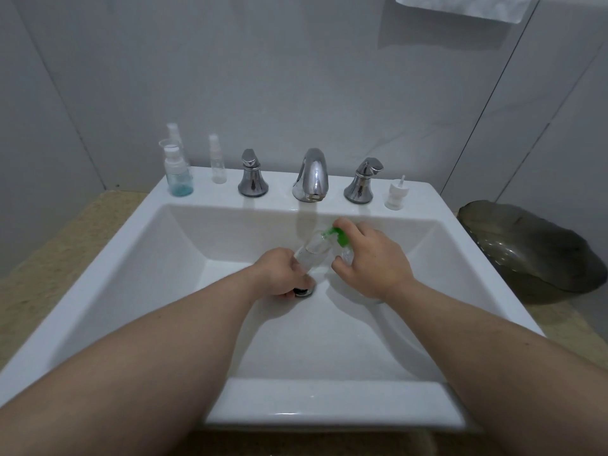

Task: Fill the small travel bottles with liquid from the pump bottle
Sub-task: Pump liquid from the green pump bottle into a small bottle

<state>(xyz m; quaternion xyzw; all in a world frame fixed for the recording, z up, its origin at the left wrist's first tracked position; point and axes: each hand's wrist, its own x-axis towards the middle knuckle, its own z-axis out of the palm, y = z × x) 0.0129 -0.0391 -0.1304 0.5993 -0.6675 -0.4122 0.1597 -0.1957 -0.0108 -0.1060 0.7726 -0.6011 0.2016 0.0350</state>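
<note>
Over the basin of the white ceramic sink [98,291], just above the round chrome drain [304,292], the left hand [283,271] grips a small clear plastic travel bottle [311,253] by its lower end. Its fingers are curled round the bottle, which leans with its upper end up and to the right. The right hand [373,258] is wrapped round a clear pump bottle with a green pump head [340,236], and one fingertip lies on top of the green head. The head's spout sits right at the travel bottle's upper end (how much liquid either container holds cannot be told). On the sink's back ledge a curved chrome tap [312,176] stands between a left chrome handle [251,174] and a right chrome handle [362,182]. Left of these stands a slender clear spray bottle [217,162], and farther left a teal-tinted bottle with a white spray top [177,176], with a taller clear spray bottle [173,131] just behind it. At the ledge's right end a loose white spray cap [396,194] stands upright. The sink sits on a beige speckled bench [49,245], which carries a dark smoky glass bowl [526,251] on its right side. A white towel [460,8] hangs at the top against the pale grey wall.
</note>
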